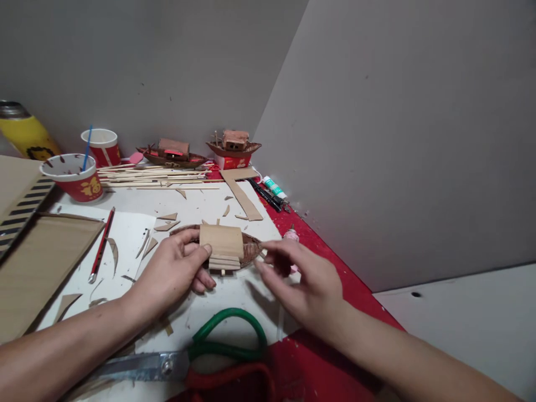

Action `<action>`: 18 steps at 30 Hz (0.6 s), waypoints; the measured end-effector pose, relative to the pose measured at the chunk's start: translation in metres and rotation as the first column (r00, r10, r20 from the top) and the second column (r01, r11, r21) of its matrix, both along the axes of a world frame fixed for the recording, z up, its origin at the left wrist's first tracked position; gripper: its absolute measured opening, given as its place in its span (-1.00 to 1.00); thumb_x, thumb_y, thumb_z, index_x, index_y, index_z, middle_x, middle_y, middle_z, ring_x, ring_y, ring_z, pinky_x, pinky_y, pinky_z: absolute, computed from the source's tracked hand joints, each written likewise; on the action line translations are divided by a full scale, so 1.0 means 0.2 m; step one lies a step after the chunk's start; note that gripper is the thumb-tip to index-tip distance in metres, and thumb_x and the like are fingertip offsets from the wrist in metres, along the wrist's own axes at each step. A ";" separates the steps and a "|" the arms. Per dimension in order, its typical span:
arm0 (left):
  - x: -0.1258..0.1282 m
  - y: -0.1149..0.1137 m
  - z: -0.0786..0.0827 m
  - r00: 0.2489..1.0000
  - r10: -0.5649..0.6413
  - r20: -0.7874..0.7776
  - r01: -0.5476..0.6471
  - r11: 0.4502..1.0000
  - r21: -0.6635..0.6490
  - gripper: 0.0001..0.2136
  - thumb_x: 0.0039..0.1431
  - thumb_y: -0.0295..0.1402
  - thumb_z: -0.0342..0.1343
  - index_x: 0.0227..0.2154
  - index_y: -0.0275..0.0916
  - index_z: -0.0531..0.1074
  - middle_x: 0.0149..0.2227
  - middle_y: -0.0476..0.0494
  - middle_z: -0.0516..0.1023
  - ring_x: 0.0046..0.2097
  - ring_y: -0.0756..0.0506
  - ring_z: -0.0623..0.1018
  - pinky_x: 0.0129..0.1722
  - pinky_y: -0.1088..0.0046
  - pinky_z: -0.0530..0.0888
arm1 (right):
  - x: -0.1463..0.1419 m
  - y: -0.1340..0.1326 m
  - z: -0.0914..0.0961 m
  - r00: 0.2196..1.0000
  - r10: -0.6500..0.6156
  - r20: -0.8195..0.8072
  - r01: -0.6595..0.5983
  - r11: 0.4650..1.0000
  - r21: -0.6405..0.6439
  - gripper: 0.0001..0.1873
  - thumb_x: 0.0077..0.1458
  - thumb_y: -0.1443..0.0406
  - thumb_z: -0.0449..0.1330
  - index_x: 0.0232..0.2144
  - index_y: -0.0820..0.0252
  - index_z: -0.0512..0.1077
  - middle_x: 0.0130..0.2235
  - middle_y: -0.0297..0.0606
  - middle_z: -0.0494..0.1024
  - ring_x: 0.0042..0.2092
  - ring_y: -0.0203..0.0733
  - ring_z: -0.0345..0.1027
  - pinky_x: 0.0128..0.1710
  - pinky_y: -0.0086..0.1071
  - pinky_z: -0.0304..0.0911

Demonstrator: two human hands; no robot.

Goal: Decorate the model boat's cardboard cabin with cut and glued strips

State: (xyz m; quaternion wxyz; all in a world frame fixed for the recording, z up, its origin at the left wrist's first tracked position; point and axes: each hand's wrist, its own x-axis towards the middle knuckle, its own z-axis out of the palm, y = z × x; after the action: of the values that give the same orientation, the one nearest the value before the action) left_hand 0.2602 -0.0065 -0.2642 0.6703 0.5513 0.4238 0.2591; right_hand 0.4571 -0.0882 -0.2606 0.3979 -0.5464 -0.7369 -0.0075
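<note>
A small model boat (220, 241) with a brown hull and a curved tan cardboard roof is in the middle of the view. My left hand (180, 259) grips its left end, thumb on the cabin side and fingers around the hull. Layered cardboard strips and a short peg show on the cabin's near side. My right hand (304, 279) is by the boat's right end, thumb and fingers apart, with nothing visible between them. Whether its fingertips touch the hull I cannot tell. Closer to me lie large scissors (167, 365) with a green and a red handle.
Two finished-looking model boats (173, 152) stand at the back, by a bundle of thin sticks (154, 176). Paper cups (75, 181), a yellow bottle (27, 131) and a red pencil (103, 243) are at left. Cardboard scraps (167, 225) lie around; a glue tube (274, 188) is near the wall.
</note>
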 end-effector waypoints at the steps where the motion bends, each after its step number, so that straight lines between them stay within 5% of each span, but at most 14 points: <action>1: 0.00 0.00 0.00 1.000 0.001 -0.005 -0.001 1.000 0.004 -0.60 0.23 -0.30 0.06 0.06 -0.42 0.33 -0.65 -0.10 0.54 -0.62 -0.02 0.51 -0.63 0.61 0.43 | 0.00 -0.01 -0.01 0.984 0.059 0.169 -0.079 0.990 0.119 -0.84 0.18 0.38 0.17 -0.15 0.25 0.43 -0.34 -0.18 0.54 -0.33 -0.21 0.41 -0.36 -0.36 0.33; 5: 0.00 -0.01 -0.01 1.000 0.006 -0.005 -0.006 1.000 0.011 -0.62 0.24 -0.30 0.04 0.05 -0.41 0.34 -0.62 -0.12 0.55 -0.60 -0.03 0.52 -0.62 0.60 0.45 | -0.01 0.02 -0.04 0.842 0.119 0.526 -0.262 0.943 0.206 -0.76 0.24 0.44 0.07 -0.06 0.32 0.43 -0.24 -0.06 0.56 -0.22 -0.10 0.40 -0.27 -0.25 0.31; 18: 0.01 0.00 -0.05 0.997 0.006 0.070 -0.006 1.000 -0.013 -0.71 0.23 -0.33 0.03 -0.02 -0.33 0.38 -0.62 0.00 0.49 -0.61 -0.01 0.52 -0.65 0.59 0.42 | -0.05 0.11 -0.02 0.763 0.191 0.617 -0.353 0.924 0.150 -0.82 0.25 0.47 0.06 -0.20 0.35 0.46 -0.34 -0.11 0.56 -0.29 -0.14 0.35 -0.31 -0.28 0.25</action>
State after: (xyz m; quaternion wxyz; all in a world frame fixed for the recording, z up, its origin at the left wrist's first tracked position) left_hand 0.2620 -0.0068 -0.2748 0.6877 0.5361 0.4032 0.2776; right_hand 0.4468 -0.0661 -0.2656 0.2125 -0.3466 -0.8881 -0.2144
